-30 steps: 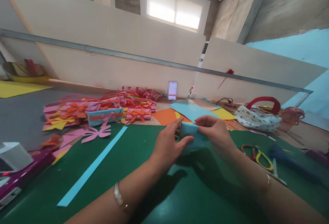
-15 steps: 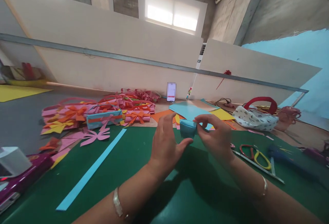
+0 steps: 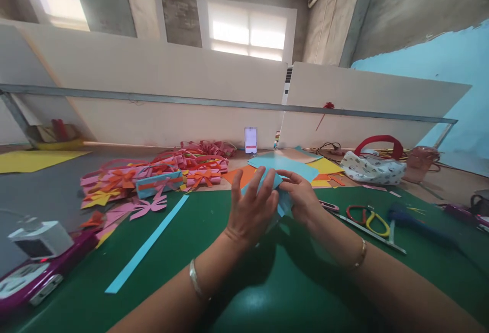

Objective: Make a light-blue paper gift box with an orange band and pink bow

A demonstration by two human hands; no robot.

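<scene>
A small folded piece of light blue paper (image 3: 284, 202) is up in front of me above the green mat (image 3: 198, 236). My right hand (image 3: 304, 201) pinches it from the right. From the left, my left hand (image 3: 250, 212) has its fingers curled over the paper, covering much of it; the thumb is hidden. A long light blue paper strip (image 3: 148, 244) lies slantwise on the mat to the left of my hands. Behind the hands, flat blue sheets (image 3: 294, 165) overlap orange and yellow ones.
Pink, orange and blue paper bags (image 3: 158, 183) with bows are heaped at left. A purple power strip (image 3: 57, 267) with a white charger lies nearer. On the right are yellow-and-red-handled scissors (image 3: 378, 223), a blurred dark blue tool (image 3: 412, 223) and a patterned bag (image 3: 372, 167). A phone (image 3: 250, 140) stands at the back.
My left hand has closed in over the blue paper, its fingers now bent across it. The paper has turned in my hands, and the camera view has tilted upward.
</scene>
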